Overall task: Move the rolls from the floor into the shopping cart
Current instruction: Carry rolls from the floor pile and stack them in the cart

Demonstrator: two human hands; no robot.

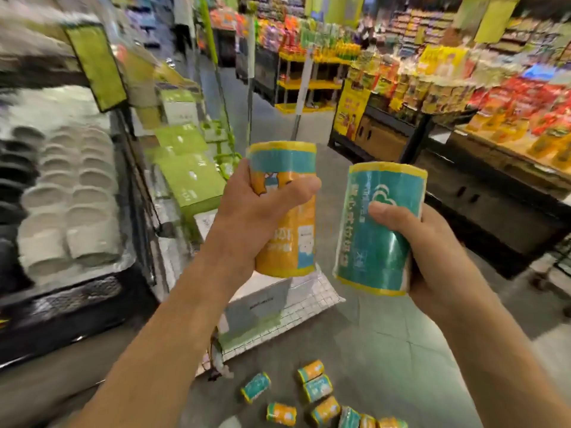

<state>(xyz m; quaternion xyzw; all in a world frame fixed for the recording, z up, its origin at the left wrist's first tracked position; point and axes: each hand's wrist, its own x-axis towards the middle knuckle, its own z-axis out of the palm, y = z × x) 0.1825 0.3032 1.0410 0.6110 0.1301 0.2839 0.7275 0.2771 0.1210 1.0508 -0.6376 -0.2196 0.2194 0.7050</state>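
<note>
Holding one roll per hand, both upright at chest height over the aisle. Left hand [247,211] is clamping the orange roll [285,211], thumb across its front. Right hand [432,242] is gripping the teal roll [380,230] from the side. Remaining rolls [315,396] are lying scattered on the floor [386,350] below, near a wire cart [309,304], blurred.

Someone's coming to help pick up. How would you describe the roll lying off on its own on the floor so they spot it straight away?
Look at the grey floor near the bottom of the view, where a cluster of rolls lies scattered. The lone roll sits left of that cluster, touching none. Its wrapper is mostly teal with yellow ends, unlike the orange one just below it.
</note>
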